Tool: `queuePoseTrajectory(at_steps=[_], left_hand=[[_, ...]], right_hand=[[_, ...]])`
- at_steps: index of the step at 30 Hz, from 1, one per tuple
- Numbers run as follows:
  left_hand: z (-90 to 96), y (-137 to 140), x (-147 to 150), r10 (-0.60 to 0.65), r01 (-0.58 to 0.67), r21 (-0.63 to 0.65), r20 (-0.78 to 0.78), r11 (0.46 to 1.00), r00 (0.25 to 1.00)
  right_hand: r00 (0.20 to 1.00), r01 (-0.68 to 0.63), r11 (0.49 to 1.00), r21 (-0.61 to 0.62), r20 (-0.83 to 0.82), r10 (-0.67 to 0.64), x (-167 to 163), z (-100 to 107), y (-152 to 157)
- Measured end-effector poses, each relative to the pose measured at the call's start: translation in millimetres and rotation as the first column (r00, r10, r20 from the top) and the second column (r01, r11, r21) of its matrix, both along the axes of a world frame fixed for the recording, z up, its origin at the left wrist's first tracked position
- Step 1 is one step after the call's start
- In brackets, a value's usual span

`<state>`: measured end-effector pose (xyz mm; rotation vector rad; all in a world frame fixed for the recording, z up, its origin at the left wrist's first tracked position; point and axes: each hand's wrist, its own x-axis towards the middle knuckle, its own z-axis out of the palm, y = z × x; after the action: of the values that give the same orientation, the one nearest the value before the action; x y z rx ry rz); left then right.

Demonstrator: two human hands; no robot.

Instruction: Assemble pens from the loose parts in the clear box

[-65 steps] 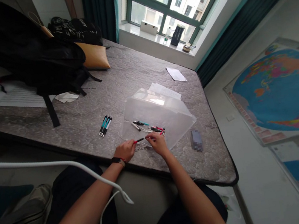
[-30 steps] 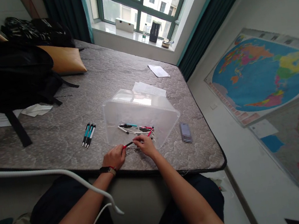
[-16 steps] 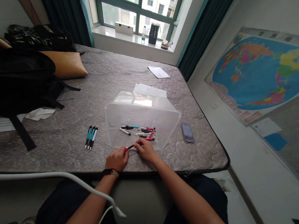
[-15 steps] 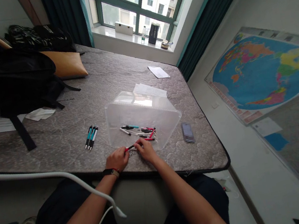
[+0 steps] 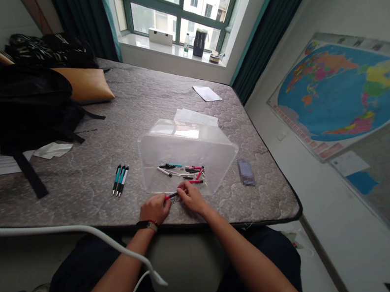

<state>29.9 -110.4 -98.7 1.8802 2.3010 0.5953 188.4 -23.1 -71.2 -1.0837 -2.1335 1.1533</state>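
Note:
Between my two hands is a red and black pen [image 5: 172, 196], held level just in front of the box opening. My left hand [image 5: 155, 208] is closed on its red end. The fingers of my right hand [image 5: 190, 196] pinch its black end. Behind them a clear plastic box [image 5: 219, 159] lies on its side, with its open face toward me. Several loose pens and pen parts lie inside it, among them a white piece [image 5: 164, 171] and a red pen [image 5: 200, 173]. Left of the box, three assembled pens [image 5: 120, 180] in teal, white and black lie side by side.
The mattress [image 5: 91, 193] carries a phone [image 5: 246, 172] right of the box and papers [image 5: 207, 93] behind it. A black backpack [image 5: 7, 97] and a tan pouch [image 5: 89, 84] sit at the far left. A white curved tube [image 5: 93, 230] crosses above my left forearm.
Both hands stay on the same pen, which is now more clearly seen between them. The view has shifted very slightly; everything else stays in place.

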Motion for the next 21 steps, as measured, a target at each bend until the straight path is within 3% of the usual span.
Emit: queuePoseTrajectory(at_steps=[10,16,21], left_hand=[[-0.7,-0.6,0.2,-0.008,0.008,-0.011,-0.004,1.000,1.000],[-0.8,-0.4,0.1,-0.008,0.008,-0.003,-0.009,1.000,1.000],[-1.6,-0.4,-0.6,-0.008,0.008,-0.004,-0.028,1.000,1.000]], right_hand=[[0.988,0.049,0.996,0.080,0.142,-0.060,-1.0,-2.9,-3.8],[0.999,0.042,0.999,0.027,-0.023,-0.041,3.3,-4.2,-13.9],[0.998,0.059,0.998,-0.012,0.020,-0.059,3.0,-9.6,-16.0]])
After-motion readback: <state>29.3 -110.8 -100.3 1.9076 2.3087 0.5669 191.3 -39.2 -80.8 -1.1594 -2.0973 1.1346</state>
